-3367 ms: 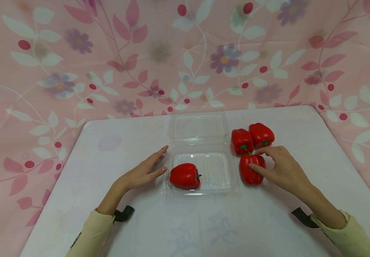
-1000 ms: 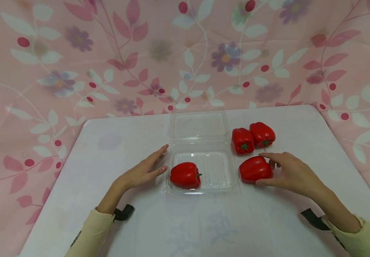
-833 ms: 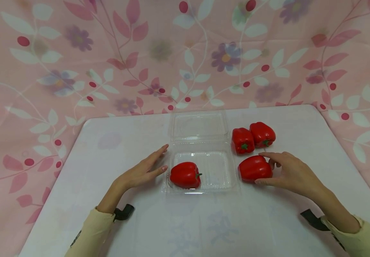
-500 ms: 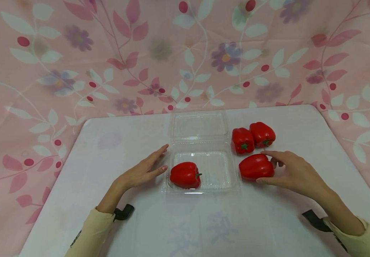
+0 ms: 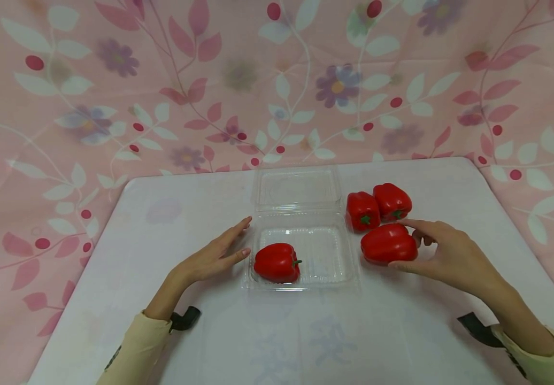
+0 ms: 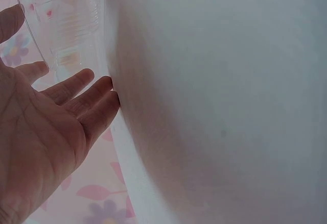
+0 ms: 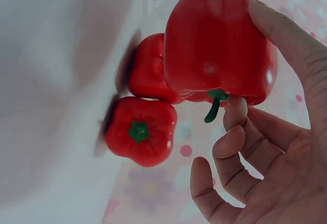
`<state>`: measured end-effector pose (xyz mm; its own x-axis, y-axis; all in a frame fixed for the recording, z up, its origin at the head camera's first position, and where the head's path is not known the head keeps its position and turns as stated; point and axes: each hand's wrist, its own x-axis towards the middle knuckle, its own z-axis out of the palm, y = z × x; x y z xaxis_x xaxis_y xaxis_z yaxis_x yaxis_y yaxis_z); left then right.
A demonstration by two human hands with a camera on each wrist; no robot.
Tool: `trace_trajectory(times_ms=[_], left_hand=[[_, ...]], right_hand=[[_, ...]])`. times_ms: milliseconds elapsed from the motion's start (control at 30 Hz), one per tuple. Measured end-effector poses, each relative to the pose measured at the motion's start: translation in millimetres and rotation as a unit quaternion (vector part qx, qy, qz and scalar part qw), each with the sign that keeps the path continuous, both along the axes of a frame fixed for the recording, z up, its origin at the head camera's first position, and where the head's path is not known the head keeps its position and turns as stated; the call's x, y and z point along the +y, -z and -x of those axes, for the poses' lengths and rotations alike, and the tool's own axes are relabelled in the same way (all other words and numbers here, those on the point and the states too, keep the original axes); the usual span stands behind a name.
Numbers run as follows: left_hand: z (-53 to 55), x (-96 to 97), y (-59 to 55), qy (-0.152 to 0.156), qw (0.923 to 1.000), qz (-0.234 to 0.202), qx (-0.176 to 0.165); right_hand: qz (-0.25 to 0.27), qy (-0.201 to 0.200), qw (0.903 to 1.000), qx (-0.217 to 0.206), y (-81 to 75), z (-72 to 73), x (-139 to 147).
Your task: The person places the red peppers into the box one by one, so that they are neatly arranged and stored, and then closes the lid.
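My right hand (image 5: 450,256) holds a red bell pepper (image 5: 387,244) between thumb and fingers, just right of the clear plastic clamshell box (image 5: 325,256). In the right wrist view this pepper (image 7: 219,45) has its green stem turned toward the palm, and the other fingers curl loosely below it. Another red bell pepper (image 5: 277,262) lies on its side in the left part of the box, stem pointing right. At the box's left edge is my left hand (image 5: 212,259), fingers extended and holding nothing; whether its fingertips touch the rim is hard to tell.
Two more red bell peppers, a left one (image 5: 363,212) and a right one (image 5: 392,201), sit side by side behind the held one. The box's lid (image 5: 298,188) lies folded back on the white table (image 5: 200,342). A floral cloth (image 5: 238,80) hangs behind.
My right hand has taken hold of the front pepper, turned it sideways with its stem end to the right, and moved it slightly right and back. The left hand stays in place.
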<state>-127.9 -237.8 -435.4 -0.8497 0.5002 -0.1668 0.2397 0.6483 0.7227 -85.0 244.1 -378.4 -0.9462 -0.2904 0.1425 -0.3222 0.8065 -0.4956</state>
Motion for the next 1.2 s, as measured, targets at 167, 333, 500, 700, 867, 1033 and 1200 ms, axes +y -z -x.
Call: trace_trajectory(times_ms=[167,333,500,700,867,1033,1200], left_hand=[[0.1,0.3,0.0,-0.001,1.0000,0.003,0.000],[0.0,0.2,0.3,-0.001,1.0000,0.002,0.000],[0.2,0.2,0.5,0.000,1.0000,0.001,0.001],[0.0,0.4,0.0,-0.001,1.0000,0.004,0.005],[-0.5,0.5,-0.6,-0.004,1.0000,0.004,0.001],[-0.5,0.4,0.3,-0.004,1.0000,0.005,0.001],[-0.4,0.6,0.3,-0.005,1.0000,0.006,0.001]], right_hand=[[0.009,-0.002,0.9999,0.014,-2.0,0.5,-2.3],[0.023,-0.004,0.9994,0.026,-5.6,0.6,-6.5],[0.034,-0.008,0.9987,0.037,-9.3,0.6,-13.3],[0.034,-0.015,0.9986,0.036,-12.1,1.4,-21.8],[0.048,-0.025,0.9979,0.035,-12.2,2.5,-30.2],[0.053,-0.035,0.9971,0.042,-8.9,4.5,-38.0],[0.060,-0.043,0.9961,0.047,-7.0,5.2,-44.7]])
